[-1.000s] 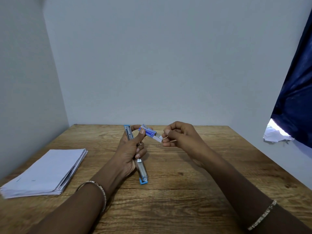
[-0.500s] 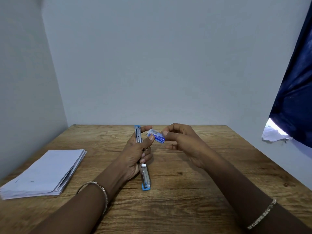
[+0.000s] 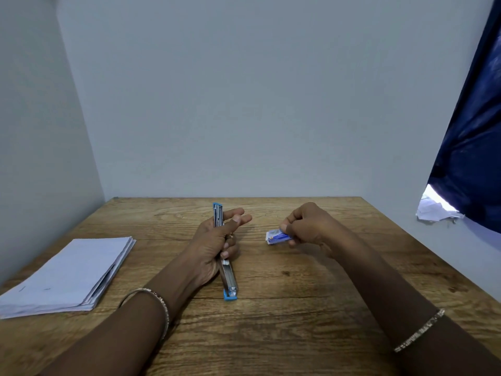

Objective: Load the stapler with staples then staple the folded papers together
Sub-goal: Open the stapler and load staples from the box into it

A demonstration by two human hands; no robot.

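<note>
Left hand (image 3: pixel 214 245) grips the opened stapler (image 3: pixel 226 270); right of the stapler, right hand (image 3: pixel 309 229) pinches a staple box (image 3: pixel 275 236); folded papers (image 3: pixel 67 275) lie well left

On the table (image 3: pixel 271 335) in front of me, the stack of folded papers (image 3: pixel 67 275) lies at the near left. My left hand (image 3: pixel 214 245) is at the middle, with the stapler (image 3: pixel 229 278) running through it from near to far. To its right, well apart, my right hand (image 3: pixel 309 226) holds the staple box (image 3: pixel 276 236). Beyond the table's far right edge, crumpled paper (image 3: pixel 433 210) lies below a curtain (image 3: pixel 471 158).
</note>
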